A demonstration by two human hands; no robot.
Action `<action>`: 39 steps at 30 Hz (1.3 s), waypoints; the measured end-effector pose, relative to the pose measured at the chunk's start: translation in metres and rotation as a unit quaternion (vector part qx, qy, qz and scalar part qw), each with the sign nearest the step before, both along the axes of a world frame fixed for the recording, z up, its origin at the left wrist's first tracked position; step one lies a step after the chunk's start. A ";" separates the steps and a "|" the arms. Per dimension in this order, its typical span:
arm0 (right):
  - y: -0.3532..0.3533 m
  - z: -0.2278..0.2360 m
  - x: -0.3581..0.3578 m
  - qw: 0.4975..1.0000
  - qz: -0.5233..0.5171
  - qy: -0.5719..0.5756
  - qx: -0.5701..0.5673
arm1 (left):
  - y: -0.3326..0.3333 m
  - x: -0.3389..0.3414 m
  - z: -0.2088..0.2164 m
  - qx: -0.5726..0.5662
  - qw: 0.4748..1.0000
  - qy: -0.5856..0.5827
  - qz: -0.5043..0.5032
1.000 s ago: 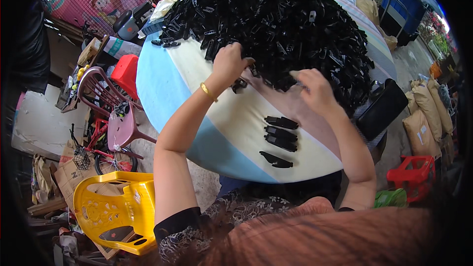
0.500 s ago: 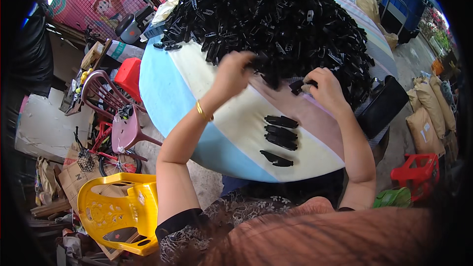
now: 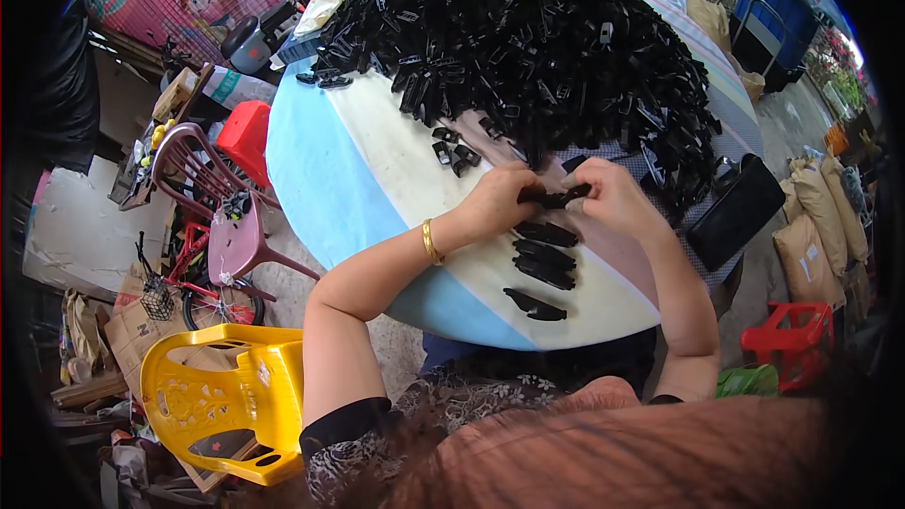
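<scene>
In front of the pile, my left hand and my right hand are closed on the two ends of a slim black plastic piece. Its exact kind is not clear, and my fingers cover its ends. Just nearer to me lies a column of similar long black pieces, with one piece set a little apart at the near end. A few small loose black parts rest left of my hands. Beyond them rises a big heap of black plastic parts.
A striped cloth covers the round table. On its right side lies a black pouch. Around the table stand a yellow plastic chair, a pink chair, a red stool and brown sacks.
Both hands have drawn back from the heap's edge and come together on a black piece. Several small loose parts now lie on the cloth left of them.
</scene>
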State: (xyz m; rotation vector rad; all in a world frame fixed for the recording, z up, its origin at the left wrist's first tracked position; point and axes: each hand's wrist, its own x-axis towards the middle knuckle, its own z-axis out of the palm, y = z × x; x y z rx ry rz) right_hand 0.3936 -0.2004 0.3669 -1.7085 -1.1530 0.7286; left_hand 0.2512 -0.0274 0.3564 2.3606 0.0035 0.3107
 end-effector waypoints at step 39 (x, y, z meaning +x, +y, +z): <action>0.007 0.002 0.012 0.905 -0.053 -0.401 0.129 | 0.103 0.044 0.019 0.272 0.937 -0.101 0.192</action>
